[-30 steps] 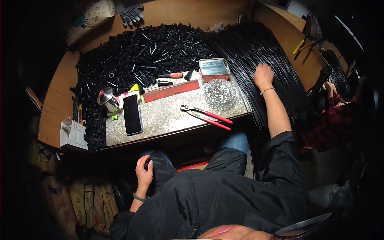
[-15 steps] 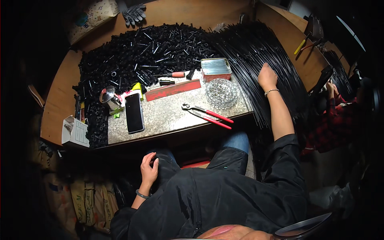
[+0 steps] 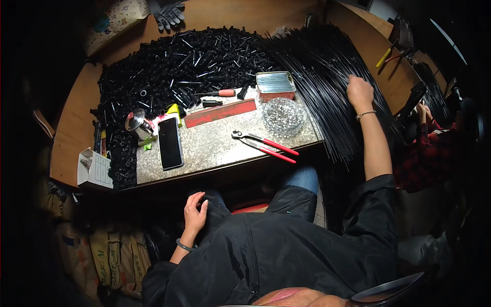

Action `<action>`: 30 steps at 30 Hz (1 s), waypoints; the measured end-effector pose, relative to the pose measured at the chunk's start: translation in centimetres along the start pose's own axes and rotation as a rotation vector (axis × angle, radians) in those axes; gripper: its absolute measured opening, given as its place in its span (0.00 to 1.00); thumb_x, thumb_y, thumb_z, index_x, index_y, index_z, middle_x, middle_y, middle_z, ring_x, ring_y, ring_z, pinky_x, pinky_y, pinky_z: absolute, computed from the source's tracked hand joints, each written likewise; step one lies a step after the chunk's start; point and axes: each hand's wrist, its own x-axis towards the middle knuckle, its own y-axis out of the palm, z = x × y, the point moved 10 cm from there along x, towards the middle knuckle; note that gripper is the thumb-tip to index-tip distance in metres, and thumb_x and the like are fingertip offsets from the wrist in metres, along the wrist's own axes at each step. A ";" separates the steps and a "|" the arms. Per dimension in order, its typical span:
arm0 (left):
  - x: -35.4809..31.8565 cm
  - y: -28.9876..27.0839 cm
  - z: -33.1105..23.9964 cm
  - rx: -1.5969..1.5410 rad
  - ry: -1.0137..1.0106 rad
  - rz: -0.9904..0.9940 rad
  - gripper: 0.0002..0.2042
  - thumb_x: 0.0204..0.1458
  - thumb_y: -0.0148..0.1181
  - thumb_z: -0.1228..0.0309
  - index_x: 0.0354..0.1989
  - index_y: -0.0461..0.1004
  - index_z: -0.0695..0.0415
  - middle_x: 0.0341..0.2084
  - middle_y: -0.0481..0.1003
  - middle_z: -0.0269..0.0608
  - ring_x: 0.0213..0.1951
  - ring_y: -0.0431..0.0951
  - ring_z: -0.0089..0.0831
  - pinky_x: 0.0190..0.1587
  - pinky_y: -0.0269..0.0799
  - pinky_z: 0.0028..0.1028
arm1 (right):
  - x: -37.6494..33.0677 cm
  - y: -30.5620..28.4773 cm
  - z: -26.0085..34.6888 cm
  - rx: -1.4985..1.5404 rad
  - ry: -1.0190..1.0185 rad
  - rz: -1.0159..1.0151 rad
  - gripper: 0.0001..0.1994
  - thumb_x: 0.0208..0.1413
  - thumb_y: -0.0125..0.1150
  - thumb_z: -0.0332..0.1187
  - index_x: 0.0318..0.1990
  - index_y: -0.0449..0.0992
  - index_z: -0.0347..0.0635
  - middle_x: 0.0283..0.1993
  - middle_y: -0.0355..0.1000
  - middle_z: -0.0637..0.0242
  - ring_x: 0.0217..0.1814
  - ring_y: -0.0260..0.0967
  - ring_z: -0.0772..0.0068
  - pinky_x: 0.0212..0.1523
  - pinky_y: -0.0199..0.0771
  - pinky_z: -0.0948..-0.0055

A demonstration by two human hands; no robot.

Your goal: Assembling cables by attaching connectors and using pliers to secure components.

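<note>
Speckled tbl (image 3: 204, 148), blk rods (image 3: 325, 105) (R side), phone (image 3: 170, 143), pliers (image 3: 279, 148), clr bowl (image 3: 282, 118)

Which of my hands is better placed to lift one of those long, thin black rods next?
Probably your right hand: it is right at the black rods, with its fingers curled. Your left hand is down by your lap, well away from them.

Here's the right hand (image 3: 361, 95), out over the long black rods (image 3: 325, 94), fingers curled; whether it grips one is hard to make out. Down by the thigh (image 3: 214, 209), the left hand (image 3: 195, 217), loosely bent, thumb apart! On the speckled worktop (image 3: 207, 146), red-handled pliers (image 3: 276, 149) lie near a clear dish (image 3: 283, 120), and just behind that sits a tin (image 3: 276, 95) of thin silvery pieces.
</note>
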 end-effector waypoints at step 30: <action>12.5 -0.8 -27.4 -0.056 0.725 -0.119 0.42 0.41 0.68 0.65 0.61 0.51 0.69 0.58 0.57 0.61 0.60 0.58 0.52 0.61 0.54 0.38 | -1.8 -15.3 8.7 0.600 -0.094 -0.149 0.13 0.48 0.65 0.37 0.28 0.75 0.34 0.22 0.72 0.57 0.22 0.68 0.67 0.24 0.63 0.69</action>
